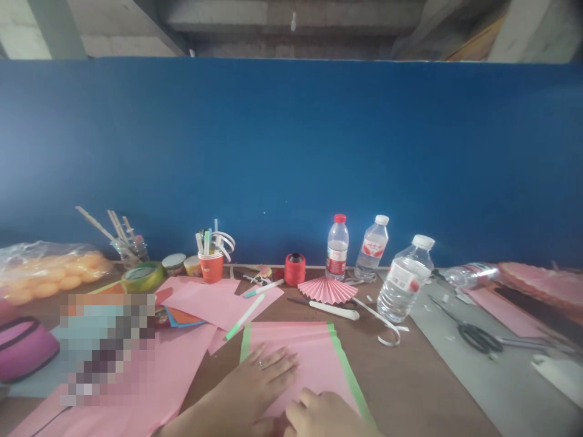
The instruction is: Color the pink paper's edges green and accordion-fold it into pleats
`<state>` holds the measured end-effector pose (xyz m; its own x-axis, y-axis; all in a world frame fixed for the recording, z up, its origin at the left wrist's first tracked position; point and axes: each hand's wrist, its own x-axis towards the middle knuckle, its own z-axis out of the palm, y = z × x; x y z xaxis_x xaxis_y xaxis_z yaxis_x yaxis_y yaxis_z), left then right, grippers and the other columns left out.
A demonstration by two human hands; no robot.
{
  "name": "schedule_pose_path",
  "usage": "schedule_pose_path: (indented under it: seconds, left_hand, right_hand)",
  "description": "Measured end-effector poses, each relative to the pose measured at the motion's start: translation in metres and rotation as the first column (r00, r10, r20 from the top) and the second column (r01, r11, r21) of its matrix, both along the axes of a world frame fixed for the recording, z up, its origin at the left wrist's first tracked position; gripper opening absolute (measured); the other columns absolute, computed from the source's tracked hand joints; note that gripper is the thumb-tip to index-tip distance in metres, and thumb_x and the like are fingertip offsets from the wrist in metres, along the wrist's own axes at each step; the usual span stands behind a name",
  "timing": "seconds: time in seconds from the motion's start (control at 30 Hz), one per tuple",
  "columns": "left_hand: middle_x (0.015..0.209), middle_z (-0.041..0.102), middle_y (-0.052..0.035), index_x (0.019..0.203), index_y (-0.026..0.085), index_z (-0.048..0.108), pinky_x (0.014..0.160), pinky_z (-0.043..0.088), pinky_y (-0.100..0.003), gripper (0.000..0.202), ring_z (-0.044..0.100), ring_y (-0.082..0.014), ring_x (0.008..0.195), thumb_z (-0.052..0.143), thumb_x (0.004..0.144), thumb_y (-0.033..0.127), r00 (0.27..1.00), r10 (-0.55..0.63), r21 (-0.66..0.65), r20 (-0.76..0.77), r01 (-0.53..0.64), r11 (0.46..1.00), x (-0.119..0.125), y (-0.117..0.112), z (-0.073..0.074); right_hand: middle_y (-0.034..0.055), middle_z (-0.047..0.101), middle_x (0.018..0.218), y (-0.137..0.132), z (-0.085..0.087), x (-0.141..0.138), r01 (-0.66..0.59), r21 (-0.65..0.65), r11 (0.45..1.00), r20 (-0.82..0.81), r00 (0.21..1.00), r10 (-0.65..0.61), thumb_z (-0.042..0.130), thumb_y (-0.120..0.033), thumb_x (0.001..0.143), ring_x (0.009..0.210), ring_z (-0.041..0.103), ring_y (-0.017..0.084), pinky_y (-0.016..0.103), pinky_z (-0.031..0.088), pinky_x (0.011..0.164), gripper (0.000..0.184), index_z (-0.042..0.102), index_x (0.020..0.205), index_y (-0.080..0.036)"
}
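In front of me lies a sheet of pink paper (314,352) with green strips along its left and right edges. My left hand (262,382), with a ring on one finger, rests flat on the sheet, fingers stretched out. Close beside it at the bottom edge, my right hand (325,416) is curled with its fingers bent in, low over the same sheet. Whatever those fingers may hold is hidden. Just beyond the sheet are a white-handled knife (334,310) and a pleated pink paper fan (327,290).
Water bottles (403,285) stand at the back right, near a red spool (295,269). A red paper cup (211,267) holds pens. More pink paper (182,358) lies left, beside a pixelated patch. Black-handled scissors (478,337) lie on a grey mat (450,370) at right.
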<state>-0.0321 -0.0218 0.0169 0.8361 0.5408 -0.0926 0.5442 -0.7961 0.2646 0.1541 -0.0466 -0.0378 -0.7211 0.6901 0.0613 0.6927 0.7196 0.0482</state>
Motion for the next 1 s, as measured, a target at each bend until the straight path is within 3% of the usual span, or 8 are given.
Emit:
schedule_pose_path:
  seconds: [0.17,0.3,0.5,0.57,0.67,0.8,0.87,1.0]
  left_hand:
    - [0.15,0.028,-0.0023,0.145,0.029,0.018,0.112,0.021,-0.052,0.07,0.024,-0.0269,0.137,0.049,0.082,0.022,0.999,0.042,0.055,0.022,-0.044,0.998,0.002,0.001,-0.001]
    - [0.143,0.038,-0.0054,0.141,0.026,0.028,0.11,0.027,-0.048,0.07,0.03,-0.0276,0.134,0.053,0.076,0.019,0.997,0.058,0.087,0.043,-0.061,0.994,0.004,0.002,-0.002]
    - [0.138,0.043,-0.0085,0.137,0.022,0.034,0.106,0.031,-0.045,0.061,0.034,-0.0282,0.129,0.054,0.08,0.022,0.997,0.02,0.115,0.081,-0.029,0.993,0.006,0.005,-0.005]
    - [0.129,0.05,-0.0096,0.128,0.02,0.045,0.101,0.035,-0.045,0.044,0.041,-0.028,0.122,0.049,0.084,0.021,0.994,0.058,0.133,0.094,-0.07,0.989,0.006,0.007,-0.003]
    - [0.1,0.058,-0.0081,0.094,0.017,0.06,0.085,0.041,-0.04,0.022,0.053,-0.0232,0.097,0.038,0.089,0.016,0.984,0.153,0.134,0.093,-0.164,0.977,0.003,0.007,0.01]
    - [0.082,0.058,0.002,0.082,0.022,0.058,0.07,0.042,-0.027,0.005,0.055,-0.0155,0.078,0.058,0.08,0.027,0.995,0.098,0.038,0.034,-0.099,0.994,-0.01,-0.012,0.038]
    - [0.083,0.058,0.0028,0.083,0.023,0.058,0.065,0.041,-0.027,0.017,0.055,-0.0164,0.076,0.068,0.071,0.031,0.988,0.148,0.015,-0.033,-0.148,0.989,-0.017,-0.029,0.047]
    - [0.091,0.061,-0.0002,0.08,0.023,0.058,0.072,0.044,-0.028,0.003,0.058,-0.017,0.082,0.056,0.082,0.023,0.996,0.085,0.081,-0.035,-0.082,0.993,-0.029,-0.055,0.038]
  right_hand:
    - [0.0069,0.06,0.06,-0.007,0.026,0.002,-0.159,0.071,0.985,0.021,0.987,0.158,0.058,-0.019,0.079,0.053,0.051,0.019,0.027,0.026,0.033,0.015,0.062,0.066,-0.015]
    - [0.0064,0.059,0.065,-0.014,0.049,0.01,-0.257,0.104,0.961,0.032,0.966,0.255,0.058,-0.016,0.08,0.059,0.052,0.019,0.027,0.029,0.037,0.01,0.063,0.072,-0.015]
    - [0.0073,0.058,0.073,-0.021,0.066,0.013,-0.221,-0.086,0.972,0.097,0.969,0.229,0.068,-0.032,0.074,0.066,0.053,0.021,0.028,0.029,0.04,0.018,0.065,0.074,-0.014]
    - [0.007,0.057,0.073,-0.024,0.071,0.013,-0.208,-0.089,0.974,0.124,0.968,0.218,0.069,-0.029,0.072,0.066,0.053,0.021,0.029,0.031,0.042,0.015,0.064,0.073,-0.015]
    - [0.0066,0.056,0.071,-0.026,0.073,0.013,-0.224,-0.053,0.973,0.099,0.968,0.228,0.069,-0.024,0.07,0.064,0.051,0.02,0.03,0.033,0.044,0.011,0.062,0.069,-0.015]
    - [0.0064,0.055,0.068,-0.026,0.07,0.013,-0.2,-0.059,0.978,0.074,0.976,0.204,0.069,-0.024,0.068,0.062,0.05,0.02,0.03,0.029,0.042,0.012,0.061,0.066,-0.016]
    - [0.0065,0.056,0.069,-0.025,0.069,0.013,-0.179,-0.065,0.982,0.058,0.981,0.183,0.068,-0.026,0.069,0.062,0.05,0.02,0.03,0.028,0.042,0.012,0.062,0.066,-0.016]
    - [0.0067,0.056,0.071,-0.026,0.071,0.013,-0.211,-0.103,0.972,0.063,0.974,0.218,0.07,-0.024,0.068,0.066,0.05,0.02,0.029,0.03,0.045,0.012,0.062,0.066,-0.016]
